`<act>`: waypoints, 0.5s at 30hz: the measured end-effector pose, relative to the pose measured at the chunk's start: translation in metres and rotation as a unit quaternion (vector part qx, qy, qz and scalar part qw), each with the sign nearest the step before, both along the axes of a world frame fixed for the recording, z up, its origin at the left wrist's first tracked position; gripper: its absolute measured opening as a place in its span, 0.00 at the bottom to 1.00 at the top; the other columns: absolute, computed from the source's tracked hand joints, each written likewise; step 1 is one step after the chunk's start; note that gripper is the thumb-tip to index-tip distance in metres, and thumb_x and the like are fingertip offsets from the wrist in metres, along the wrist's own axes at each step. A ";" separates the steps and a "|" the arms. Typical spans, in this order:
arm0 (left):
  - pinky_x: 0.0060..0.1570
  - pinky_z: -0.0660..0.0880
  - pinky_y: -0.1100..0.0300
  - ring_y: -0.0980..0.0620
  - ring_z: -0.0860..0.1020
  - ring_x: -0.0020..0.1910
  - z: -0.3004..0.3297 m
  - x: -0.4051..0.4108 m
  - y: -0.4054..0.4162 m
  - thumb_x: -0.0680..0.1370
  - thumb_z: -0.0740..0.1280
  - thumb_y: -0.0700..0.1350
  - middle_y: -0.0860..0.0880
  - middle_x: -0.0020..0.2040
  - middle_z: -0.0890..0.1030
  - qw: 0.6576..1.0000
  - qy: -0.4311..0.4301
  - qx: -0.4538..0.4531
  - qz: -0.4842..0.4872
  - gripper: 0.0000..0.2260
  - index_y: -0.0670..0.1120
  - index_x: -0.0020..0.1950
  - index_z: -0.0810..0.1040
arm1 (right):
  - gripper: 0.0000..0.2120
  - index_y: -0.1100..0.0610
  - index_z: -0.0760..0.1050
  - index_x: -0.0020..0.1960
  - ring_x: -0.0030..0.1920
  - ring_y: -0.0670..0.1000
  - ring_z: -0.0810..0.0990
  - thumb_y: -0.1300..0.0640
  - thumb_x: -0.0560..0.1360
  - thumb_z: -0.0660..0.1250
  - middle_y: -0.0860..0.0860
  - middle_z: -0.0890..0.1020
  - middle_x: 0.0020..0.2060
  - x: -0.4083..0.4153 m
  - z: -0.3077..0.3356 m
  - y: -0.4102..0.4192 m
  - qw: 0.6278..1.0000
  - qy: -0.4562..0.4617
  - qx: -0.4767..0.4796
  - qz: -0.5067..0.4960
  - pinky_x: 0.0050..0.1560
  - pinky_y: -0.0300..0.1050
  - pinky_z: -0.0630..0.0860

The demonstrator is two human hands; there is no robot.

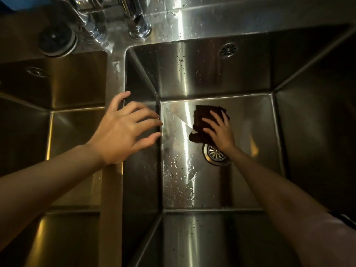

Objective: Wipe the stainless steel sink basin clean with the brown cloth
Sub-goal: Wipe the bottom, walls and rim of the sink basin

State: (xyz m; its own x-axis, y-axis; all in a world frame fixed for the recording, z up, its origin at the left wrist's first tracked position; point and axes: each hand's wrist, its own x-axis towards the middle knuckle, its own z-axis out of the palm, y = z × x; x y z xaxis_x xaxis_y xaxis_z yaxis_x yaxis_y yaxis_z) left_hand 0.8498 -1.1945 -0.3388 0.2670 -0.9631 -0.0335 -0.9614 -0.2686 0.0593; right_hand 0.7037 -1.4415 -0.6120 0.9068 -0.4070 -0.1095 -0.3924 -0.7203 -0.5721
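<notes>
The stainless steel sink basin (250, 122) fills the middle and right of the head view, its floor wet with droplets. A folded dark brown cloth (202, 120) lies on the basin floor just beyond the round drain strainer (214, 154). My right hand (219, 130) presses flat on the cloth, fingers spread over it. My left hand (123, 130) hovers over the divider between the two basins, fingers apart and holding nothing.
A second basin (63, 135) lies to the left of the divider. Chrome tap bases (139, 26) and a round dark cap (56, 39) sit on the wet back ledge. An overflow grille (228, 50) is in the back wall.
</notes>
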 end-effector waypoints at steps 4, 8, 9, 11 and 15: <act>0.70 0.56 0.42 0.47 0.77 0.59 0.001 -0.001 0.000 0.80 0.55 0.56 0.51 0.56 0.82 1.000 -0.003 0.007 0.008 0.19 0.49 0.58 0.82 | 0.18 0.50 0.74 0.67 0.75 0.61 0.55 0.52 0.78 0.66 0.53 0.67 0.73 0.037 0.004 -0.034 1.000 0.014 -0.008 0.006 0.76 0.52 0.53; 0.71 0.55 0.44 0.48 0.77 0.59 0.002 -0.001 0.000 0.81 0.55 0.55 0.51 0.56 0.82 1.000 0.003 0.009 0.009 0.19 0.49 0.56 0.83 | 0.18 0.50 0.74 0.67 0.75 0.61 0.56 0.52 0.78 0.66 0.52 0.67 0.73 0.004 0.007 -0.011 0.998 0.012 0.002 -0.054 0.76 0.53 0.56; 0.70 0.55 0.43 0.48 0.77 0.59 0.002 -0.001 0.000 0.81 0.55 0.55 0.51 0.55 0.82 1.000 0.002 0.008 0.008 0.19 0.49 0.56 0.83 | 0.18 0.50 0.75 0.67 0.75 0.61 0.56 0.52 0.78 0.66 0.51 0.67 0.73 -0.007 0.008 -0.003 0.997 0.017 0.004 -0.068 0.75 0.53 0.57; 0.70 0.56 0.42 0.48 0.77 0.59 0.001 -0.001 0.000 0.80 0.56 0.55 0.52 0.55 0.82 1.000 0.002 0.008 0.005 0.18 0.50 0.56 0.83 | 0.17 0.50 0.75 0.66 0.76 0.60 0.55 0.52 0.77 0.66 0.50 0.67 0.73 -0.016 0.007 -0.003 0.997 0.030 0.017 -0.068 0.75 0.52 0.57; 0.69 0.57 0.42 0.48 0.76 0.59 -0.001 0.001 0.000 0.80 0.56 0.55 0.52 0.55 0.82 1.000 -0.001 0.004 0.005 0.17 0.51 0.56 0.83 | 0.17 0.50 0.75 0.66 0.75 0.60 0.54 0.52 0.77 0.66 0.51 0.66 0.73 0.015 0.009 -0.039 0.999 0.020 0.021 -0.038 0.76 0.51 0.54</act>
